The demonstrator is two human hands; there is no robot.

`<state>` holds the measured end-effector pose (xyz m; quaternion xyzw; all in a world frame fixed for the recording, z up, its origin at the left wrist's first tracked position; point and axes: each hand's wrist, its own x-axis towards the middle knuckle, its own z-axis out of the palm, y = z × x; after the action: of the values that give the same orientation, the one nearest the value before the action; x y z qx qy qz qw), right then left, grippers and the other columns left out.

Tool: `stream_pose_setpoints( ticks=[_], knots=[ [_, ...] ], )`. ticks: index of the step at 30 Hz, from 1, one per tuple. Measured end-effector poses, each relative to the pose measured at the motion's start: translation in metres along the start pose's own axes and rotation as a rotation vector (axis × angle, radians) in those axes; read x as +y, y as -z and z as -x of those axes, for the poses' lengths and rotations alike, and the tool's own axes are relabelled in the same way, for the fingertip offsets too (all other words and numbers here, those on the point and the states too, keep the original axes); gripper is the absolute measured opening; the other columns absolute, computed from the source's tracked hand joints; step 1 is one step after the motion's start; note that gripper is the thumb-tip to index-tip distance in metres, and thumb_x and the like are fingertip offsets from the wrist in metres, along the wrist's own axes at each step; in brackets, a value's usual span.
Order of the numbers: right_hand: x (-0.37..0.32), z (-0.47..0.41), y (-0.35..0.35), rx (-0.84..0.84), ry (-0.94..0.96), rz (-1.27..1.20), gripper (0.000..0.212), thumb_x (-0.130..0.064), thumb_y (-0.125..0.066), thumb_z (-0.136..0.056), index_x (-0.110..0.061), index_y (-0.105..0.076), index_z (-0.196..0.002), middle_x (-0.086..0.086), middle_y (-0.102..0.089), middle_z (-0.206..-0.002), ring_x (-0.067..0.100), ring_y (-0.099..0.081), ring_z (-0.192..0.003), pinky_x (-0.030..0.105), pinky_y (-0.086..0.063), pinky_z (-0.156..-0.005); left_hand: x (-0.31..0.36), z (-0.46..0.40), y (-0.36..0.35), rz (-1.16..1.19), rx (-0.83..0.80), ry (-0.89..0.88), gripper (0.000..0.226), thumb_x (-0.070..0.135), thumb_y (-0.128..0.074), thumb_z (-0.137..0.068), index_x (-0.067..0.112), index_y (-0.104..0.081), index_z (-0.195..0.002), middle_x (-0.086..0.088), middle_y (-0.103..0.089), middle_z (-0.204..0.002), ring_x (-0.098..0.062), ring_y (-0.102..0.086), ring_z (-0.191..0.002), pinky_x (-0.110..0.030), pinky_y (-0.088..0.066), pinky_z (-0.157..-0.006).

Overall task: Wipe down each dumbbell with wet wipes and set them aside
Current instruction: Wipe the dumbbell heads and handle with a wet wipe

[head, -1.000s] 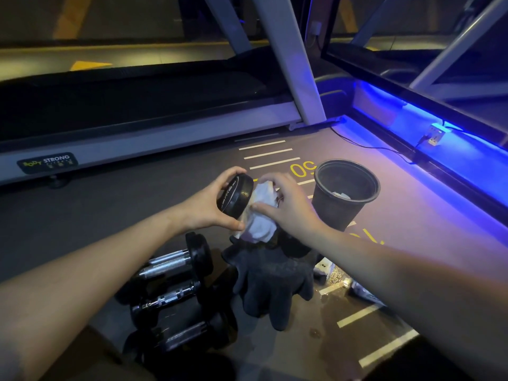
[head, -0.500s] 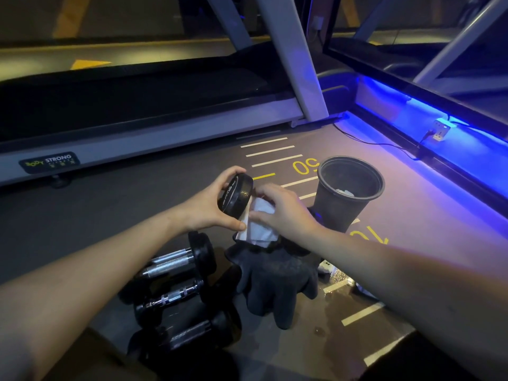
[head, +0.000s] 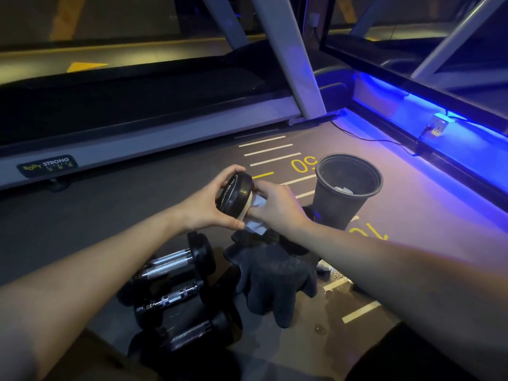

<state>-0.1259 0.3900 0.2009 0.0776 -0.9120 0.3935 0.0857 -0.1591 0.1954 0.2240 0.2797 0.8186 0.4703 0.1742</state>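
Left hand (head: pixel 204 204) clamped on the rim of a round black rubber dumbbell head (head: pixel 235 194), lifted off the floor and tilted, probably to bare the handle to the right hand (head: pixel 277 207), closed round a crumpled white wet wipe (head: pixel 255 218) against it. Just beyond the right hand, an upright black plastic bin (head: pixel 347 193) holding pale scraps, likely spent wipes. Below the left hand, three chrome-handled black dumbbells (head: pixel 176 292) lying side by side, beside a dark grey cloth (head: pixel 277 279).
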Motion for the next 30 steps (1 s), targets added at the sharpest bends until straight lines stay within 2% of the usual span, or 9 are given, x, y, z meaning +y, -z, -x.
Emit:
stream_pose_setpoints(
  ticks=[4, 8, 10, 12, 16, 19, 23, 26, 30],
  knots=[
    [0.002, -0.012, 0.006, -0.131, -0.055, -0.040, 0.022, -0.027, -0.077, -0.072, -0.016, -0.071, -0.089, -0.008, -0.072, -0.081, 0.004, -0.066, -0.082, 0.033, -0.052, -0.074, 0.000, 0.000, 0.000, -0.034, -0.012, -0.027, 0.108, 0.001, -0.091, -0.068, 0.031, -0.029, -0.151, 0.020, -0.044, -0.133, 0.024, -0.047, -0.113, -0.004, -0.040, -0.096],
    [-0.006, -0.021, 0.019, -0.247, -0.074, 0.040, 0.025, -0.027, -0.079, -0.074, -0.008, -0.062, -0.073, -0.001, -0.049, -0.065, 0.012, -0.041, -0.064, 0.032, -0.038, -0.061, 0.000, -0.004, 0.002, -0.096, -0.027, -0.049, 0.110, 0.010, -0.094, -0.065, 0.038, -0.030, -0.150, 0.019, -0.043, -0.139, 0.014, -0.043, -0.126, -0.015, -0.040, -0.107],
    [-0.013, -0.014, 0.017, -0.176, -0.085, 0.120, 0.024, -0.031, -0.078, -0.075, -0.012, -0.064, -0.078, 0.002, -0.059, -0.070, 0.018, -0.052, -0.066, 0.030, -0.038, -0.060, -0.001, -0.005, 0.002, -0.104, -0.015, -0.049, 0.108, 0.011, -0.095, -0.065, 0.041, -0.032, -0.148, 0.024, -0.045, -0.136, 0.011, -0.048, -0.123, -0.018, -0.043, -0.104],
    [-0.019, -0.002, 0.008, -0.072, -0.081, 0.264, 0.025, -0.034, -0.073, -0.076, -0.018, -0.065, -0.093, 0.007, -0.070, -0.086, 0.030, -0.066, -0.084, 0.031, -0.041, -0.063, -0.002, -0.004, 0.000, -0.091, 0.015, -0.044, 0.105, 0.007, -0.094, -0.065, 0.041, -0.034, -0.145, 0.025, -0.049, -0.129, 0.011, -0.057, -0.112, -0.014, -0.046, -0.095],
    [-0.026, 0.012, -0.004, 0.005, -0.055, 0.443, 0.043, -0.025, -0.071, -0.078, -0.015, -0.053, -0.115, 0.013, -0.071, -0.107, 0.037, -0.066, -0.103, 0.037, -0.047, -0.077, 0.000, -0.001, -0.004, -0.092, 0.049, -0.059, 0.101, -0.002, -0.091, -0.065, 0.032, -0.035, -0.142, 0.020, -0.049, -0.116, 0.019, -0.058, -0.093, -0.004, -0.045, -0.081],
    [-0.023, 0.007, -0.001, -0.016, -0.062, 0.435, 0.042, -0.026, -0.073, -0.074, -0.015, -0.055, -0.110, 0.014, -0.071, -0.102, 0.038, -0.066, -0.100, 0.037, -0.046, -0.075, 0.001, -0.002, -0.003, -0.096, 0.042, -0.066, 0.100, -0.002, -0.091, -0.066, 0.033, -0.035, -0.141, 0.026, -0.052, -0.114, 0.019, -0.059, -0.093, -0.004, -0.045, -0.081],
    [-0.018, -0.001, 0.008, -0.073, -0.078, 0.195, 0.023, -0.033, -0.073, -0.072, -0.022, -0.061, -0.088, 0.006, -0.072, -0.087, 0.030, -0.066, -0.085, 0.034, -0.050, -0.068, -0.004, -0.004, -0.002, -0.144, 0.017, -0.059, 0.105, 0.006, -0.093, -0.066, 0.036, -0.032, -0.145, 0.050, -0.048, -0.110, 0.017, -0.056, -0.105, -0.007, -0.045, -0.088],
    [-0.014, -0.008, 0.018, -0.176, -0.122, 0.037, 0.020, -0.025, -0.077, -0.074, -0.018, -0.058, -0.071, -0.004, -0.057, -0.066, 0.015, -0.050, -0.063, 0.030, -0.040, -0.057, -0.001, -0.004, -0.001, -0.162, -0.005, -0.079, 0.112, 0.030, -0.097, -0.060, 0.041, -0.030, -0.149, 0.024, -0.046, -0.136, 0.006, -0.047, -0.128, -0.025, -0.043, -0.110],
    [-0.010, -0.015, 0.030, -0.309, -0.189, -0.015, 0.016, -0.015, -0.078, -0.073, -0.014, -0.062, -0.070, -0.008, -0.048, -0.062, 0.008, -0.040, -0.056, 0.025, -0.037, -0.053, 0.005, -0.006, -0.002, -0.200, -0.016, -0.121, 0.111, 0.045, -0.091, -0.056, 0.046, -0.029, -0.147, 0.007, -0.045, -0.144, -0.004, -0.040, -0.137, -0.033, -0.038, -0.116]
  ],
)
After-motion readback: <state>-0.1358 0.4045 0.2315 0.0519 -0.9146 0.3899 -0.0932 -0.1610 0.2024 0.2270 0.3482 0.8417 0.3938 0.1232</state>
